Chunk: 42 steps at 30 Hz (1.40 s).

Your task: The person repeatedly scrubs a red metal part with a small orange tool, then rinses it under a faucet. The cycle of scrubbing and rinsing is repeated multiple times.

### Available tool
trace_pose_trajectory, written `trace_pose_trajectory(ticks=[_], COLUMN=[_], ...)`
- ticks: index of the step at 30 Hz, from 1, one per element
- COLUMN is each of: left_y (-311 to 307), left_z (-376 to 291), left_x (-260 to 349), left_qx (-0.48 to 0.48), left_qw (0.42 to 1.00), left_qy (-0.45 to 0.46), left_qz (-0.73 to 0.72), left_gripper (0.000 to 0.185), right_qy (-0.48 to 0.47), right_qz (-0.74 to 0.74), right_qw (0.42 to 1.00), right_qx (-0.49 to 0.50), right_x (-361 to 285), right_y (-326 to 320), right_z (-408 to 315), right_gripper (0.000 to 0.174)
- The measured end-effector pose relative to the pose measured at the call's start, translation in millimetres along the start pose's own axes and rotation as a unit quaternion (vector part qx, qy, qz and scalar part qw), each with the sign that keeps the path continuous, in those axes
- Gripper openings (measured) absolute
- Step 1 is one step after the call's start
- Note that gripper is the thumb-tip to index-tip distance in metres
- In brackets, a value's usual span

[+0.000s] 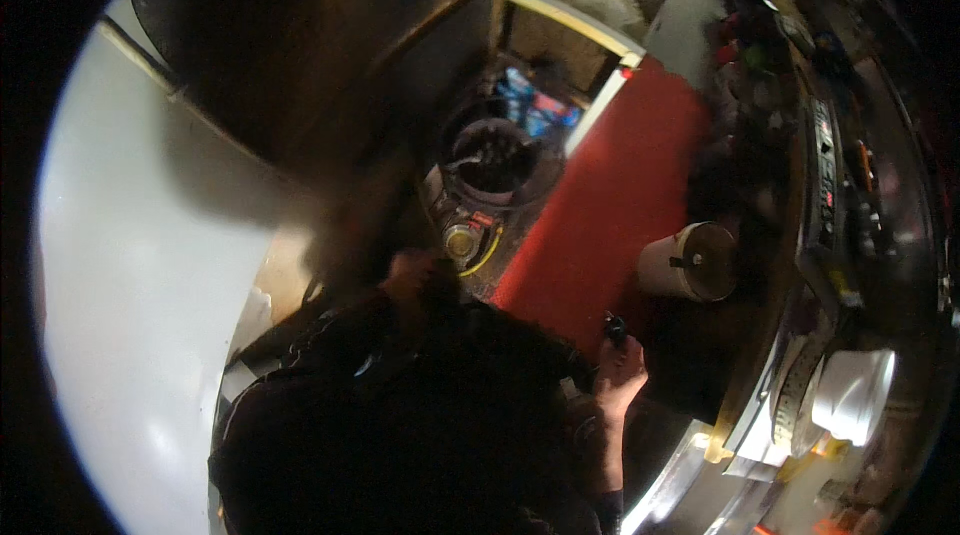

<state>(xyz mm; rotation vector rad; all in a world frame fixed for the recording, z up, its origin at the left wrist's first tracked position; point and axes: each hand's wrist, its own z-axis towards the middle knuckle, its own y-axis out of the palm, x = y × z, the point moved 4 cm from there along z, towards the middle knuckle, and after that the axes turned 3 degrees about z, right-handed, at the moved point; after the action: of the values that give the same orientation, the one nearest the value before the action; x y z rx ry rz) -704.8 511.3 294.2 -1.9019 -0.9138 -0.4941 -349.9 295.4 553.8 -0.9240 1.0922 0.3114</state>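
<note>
Low at the right of centre, my right hand (622, 376) is closed around a small dark tool (615, 328), whose kind is too small to tell. The hand hangs over the edge of a red floor mat (600, 205). My left hand (411, 272) is in deep shadow near the middle of the view; its fingers are blurred, and whether it holds anything cannot be told. Just right of that hand lie a round metallic item (460, 241), a yellow curved cord or strip (491, 253) and a small red object (481, 220).
A white bucket (660, 268) stands by the mat's right edge. Ahead are a dark round tub (491, 156) and a pale-edged frame (574, 18). A large white panel (142, 250) fills the left. A cluttered bench with a white container (851, 396) runs along the right.
</note>
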Motion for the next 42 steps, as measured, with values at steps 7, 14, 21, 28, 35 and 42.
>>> trace_pose_trajectory(ticks=[7,14,21,28,35,42], left_y=[-111.2,-100.0,-53.3,51.8,81.0,68.5], left_z=[71.2,137.5,143.5,84.8,-13.3,-63.2], left_x=[-80.7,-73.4,-36.9,46.2,119.6,145.4], left_qx=[0.135,0.059,-0.002,-0.079,-0.3,-0.381], left_qw=[0.987,0.992,0.992,0.943,0.853,0.756], left_qy=[-0.032,0.031,0.123,0.248,0.167,0.134], left_qz=[0.085,0.107,0.008,-0.206,-0.394,-0.515], left_gripper=[0.033,0.036,0.039,0.042,0.052,0.06], right_qy=[0.105,0.187,0.148,0.087,-0.014,-0.003], right_qz=[0.123,0.057,-0.026,0.0,-0.135,-0.197], right_qw=[0.983,0.972,0.973,0.969,0.94,0.899], right_qx=[-0.085,-0.126,-0.173,-0.233,-0.312,-0.392], right_x=[-12.6,7.1,27.1,22.8,17.8,37.1], right_y=[43.3,67.2,85.1,120.8,126.0,120.9], right_z=[11.1,2.6,13.6,46.7,84.4,79.9], right_gripper=[0.018,0.017,0.032,0.029,0.027,0.032])
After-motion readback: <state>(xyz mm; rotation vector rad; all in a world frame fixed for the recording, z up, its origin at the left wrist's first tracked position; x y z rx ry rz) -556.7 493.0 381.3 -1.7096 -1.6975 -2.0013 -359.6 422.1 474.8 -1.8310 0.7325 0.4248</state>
